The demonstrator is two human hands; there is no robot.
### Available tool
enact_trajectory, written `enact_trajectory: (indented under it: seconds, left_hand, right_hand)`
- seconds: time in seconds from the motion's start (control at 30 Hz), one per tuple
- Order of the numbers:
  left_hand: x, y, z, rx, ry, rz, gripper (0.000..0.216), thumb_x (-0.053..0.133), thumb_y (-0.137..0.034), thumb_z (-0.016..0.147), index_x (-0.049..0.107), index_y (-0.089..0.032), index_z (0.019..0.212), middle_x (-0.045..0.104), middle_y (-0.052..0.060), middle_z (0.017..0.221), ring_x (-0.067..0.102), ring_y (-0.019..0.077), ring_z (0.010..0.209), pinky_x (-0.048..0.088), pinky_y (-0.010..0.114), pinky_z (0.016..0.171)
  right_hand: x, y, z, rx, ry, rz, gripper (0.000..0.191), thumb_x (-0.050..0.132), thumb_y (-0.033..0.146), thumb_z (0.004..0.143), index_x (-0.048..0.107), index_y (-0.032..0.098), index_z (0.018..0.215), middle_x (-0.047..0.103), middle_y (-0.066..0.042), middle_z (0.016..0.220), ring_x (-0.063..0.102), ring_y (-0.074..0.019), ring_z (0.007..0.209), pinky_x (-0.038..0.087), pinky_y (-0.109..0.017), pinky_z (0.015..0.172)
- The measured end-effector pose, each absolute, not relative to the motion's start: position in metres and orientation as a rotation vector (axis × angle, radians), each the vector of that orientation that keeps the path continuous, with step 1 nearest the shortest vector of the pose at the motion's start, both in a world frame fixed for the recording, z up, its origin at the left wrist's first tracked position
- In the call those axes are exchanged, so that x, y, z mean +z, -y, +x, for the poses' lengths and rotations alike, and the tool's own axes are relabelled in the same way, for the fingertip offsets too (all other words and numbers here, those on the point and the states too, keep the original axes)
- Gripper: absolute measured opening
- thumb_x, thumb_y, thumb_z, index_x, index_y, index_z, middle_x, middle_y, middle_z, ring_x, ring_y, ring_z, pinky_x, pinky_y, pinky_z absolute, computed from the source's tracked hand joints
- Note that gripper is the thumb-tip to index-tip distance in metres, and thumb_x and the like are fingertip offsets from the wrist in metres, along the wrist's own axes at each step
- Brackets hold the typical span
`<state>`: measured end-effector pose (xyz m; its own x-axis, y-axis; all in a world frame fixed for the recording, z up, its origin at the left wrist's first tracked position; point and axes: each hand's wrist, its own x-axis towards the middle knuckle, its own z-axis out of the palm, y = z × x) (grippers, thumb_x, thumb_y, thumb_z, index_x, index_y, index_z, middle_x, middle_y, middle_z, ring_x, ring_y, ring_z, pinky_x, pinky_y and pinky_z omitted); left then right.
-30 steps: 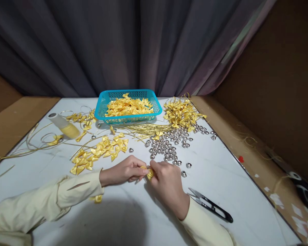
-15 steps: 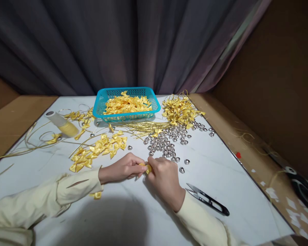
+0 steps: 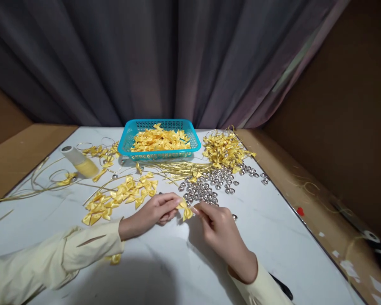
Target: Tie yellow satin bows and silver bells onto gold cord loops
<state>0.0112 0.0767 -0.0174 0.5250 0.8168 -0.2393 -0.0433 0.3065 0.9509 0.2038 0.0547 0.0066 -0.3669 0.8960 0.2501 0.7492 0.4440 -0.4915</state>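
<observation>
A small yellow satin ribbon bow is stretched between my two hands above the table. My left hand pinches its left side between thumb and finger, the other fingers curled under. At the bow's right edge, the thumb and forefinger of my right hand are pinched together; whether they also hold a fine cord I cannot make out. Just behind my hands lies a spread of silver heart-shaped beads. Loose yellow bows lie beyond my left wrist.
A blue basket of yellow bows stands at the back. Right of it is a heap of bows on gold cords; gold cords lie in front. A bottle leans at left. Thread snips are partly under my right sleeve.
My right hand has moved right and turned, uncovering more of the bow. The bow now shows spread between both hands. The view has tilted up slightly, and my right sleeve now covers most of the snips.
</observation>
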Motion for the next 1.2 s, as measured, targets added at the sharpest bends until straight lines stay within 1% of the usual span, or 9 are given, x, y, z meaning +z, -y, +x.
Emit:
enact_trajectory:
  seconds: [0.13, 0.27, 0.37, 0.53, 0.6, 0.7, 0.93, 1.07, 1.2]
  left_hand:
    - [-0.0131, -0.0751, 0.013, 0.651, -0.873, 1.239, 0.034, 0.051, -0.046, 0.087, 0.058, -0.013, 0.085, 0.041, -0.006, 0.057, 0.032, 0.0065, 0.047, 0.026, 0.021, 0.046]
    - [-0.0109, -0.0743, 0.0134, 0.649, -0.872, 1.262, 0.03, 0.055, -0.044, 0.085, 0.056, -0.014, 0.09, 0.041, -0.007, 0.058, 0.033, 0.007, 0.048, 0.026, 0.02, 0.045]
    - [-0.0095, -0.0747, 0.0138, 0.621, -0.852, 1.261, 0.032, 0.052, -0.045, 0.087, 0.055, -0.015, 0.094, 0.04, -0.007, 0.057, 0.033, 0.0075, 0.049, 0.026, 0.02, 0.046]
    - [-0.0092, -0.0746, 0.0138, 0.522, -0.83, 1.393, 0.03, 0.057, -0.041, 0.084, 0.059, -0.015, 0.098, 0.048, -0.003, 0.069, 0.043, 0.0101, 0.061, 0.035, 0.022, 0.057]
    - [-0.0099, -0.0744, 0.0132, 0.503, -0.84, 1.419, 0.029, 0.056, -0.041, 0.085, 0.06, -0.015, 0.096, 0.051, -0.002, 0.073, 0.045, 0.0109, 0.064, 0.037, 0.023, 0.059]
    - [-0.0101, -0.0745, 0.0121, 0.501, -0.836, 1.415, 0.028, 0.052, -0.04, 0.087, 0.061, -0.014, 0.09, 0.053, -0.001, 0.069, 0.047, 0.011, 0.062, 0.037, 0.023, 0.058]
    - [-0.0107, -0.0762, 0.0115, 0.543, -0.797, 1.326, 0.037, 0.045, -0.042, 0.09, 0.054, -0.013, 0.069, 0.048, -0.003, 0.058, 0.037, 0.0086, 0.051, 0.029, 0.023, 0.049]
    - [-0.0093, -0.076, 0.0118, 0.542, -0.838, 1.331, 0.037, 0.045, -0.043, 0.09, 0.051, -0.015, 0.066, 0.045, -0.004, 0.055, 0.034, 0.0081, 0.048, 0.026, 0.022, 0.047]
    - [-0.0077, -0.0761, 0.0118, 0.542, -0.866, 1.33, 0.037, 0.047, -0.043, 0.089, 0.05, -0.015, 0.065, 0.046, -0.004, 0.055, 0.036, 0.0082, 0.048, 0.028, 0.023, 0.048]
  right_hand:
    - [0.0068, -0.056, 0.2012, 0.646, 2.146, -1.377, 0.026, 0.039, 0.018, 0.086, 0.056, 0.018, 0.066, 0.05, 0.002, 0.049, 0.04, -0.0112, 0.043, 0.026, -0.022, 0.047]
    - [0.0098, -0.0585, 0.1993, 0.889, 1.992, -1.337, 0.027, 0.042, 0.024, 0.089, 0.057, 0.018, 0.067, 0.047, 0.003, 0.051, 0.04, -0.0108, 0.047, 0.027, -0.022, 0.048]
    - [0.0118, -0.059, 0.1978, 1.075, 1.867, -1.31, 0.028, 0.044, 0.029, 0.088, 0.056, 0.018, 0.065, 0.044, 0.004, 0.051, 0.038, -0.0103, 0.047, 0.027, -0.022, 0.047]
    - [0.0122, -0.0574, 0.1948, 1.296, 1.675, -1.296, 0.031, 0.047, 0.038, 0.087, 0.056, 0.018, 0.065, 0.037, 0.007, 0.046, 0.032, -0.0096, 0.044, 0.025, -0.022, 0.044]
    - [0.0124, -0.0567, 0.1943, 1.33, 1.637, -1.308, 0.033, 0.048, 0.04, 0.087, 0.055, 0.018, 0.064, 0.037, 0.007, 0.044, 0.031, -0.0093, 0.043, 0.024, -0.022, 0.043]
    - [0.0133, -0.056, 0.1941, 1.354, 1.605, -1.336, 0.033, 0.049, 0.041, 0.087, 0.054, 0.018, 0.062, 0.037, 0.007, 0.044, 0.03, -0.0091, 0.042, 0.023, -0.023, 0.043]
    - [0.0156, -0.0556, 0.1941, 1.412, 1.581, -1.345, 0.035, 0.049, 0.043, 0.087, 0.056, 0.017, 0.065, 0.038, 0.007, 0.045, 0.03, -0.0089, 0.043, 0.021, -0.023, 0.042]
    - [0.0159, -0.0566, 0.1957, 1.391, 1.588, -1.344, 0.033, 0.049, 0.043, 0.087, 0.057, 0.017, 0.068, 0.038, 0.007, 0.045, 0.03, -0.0093, 0.043, 0.022, -0.023, 0.043]
    - [0.0154, -0.0577, 0.1968, 1.362, 1.598, -1.34, 0.032, 0.048, 0.042, 0.086, 0.056, 0.017, 0.068, 0.037, 0.007, 0.044, 0.031, -0.0096, 0.043, 0.024, -0.024, 0.044]
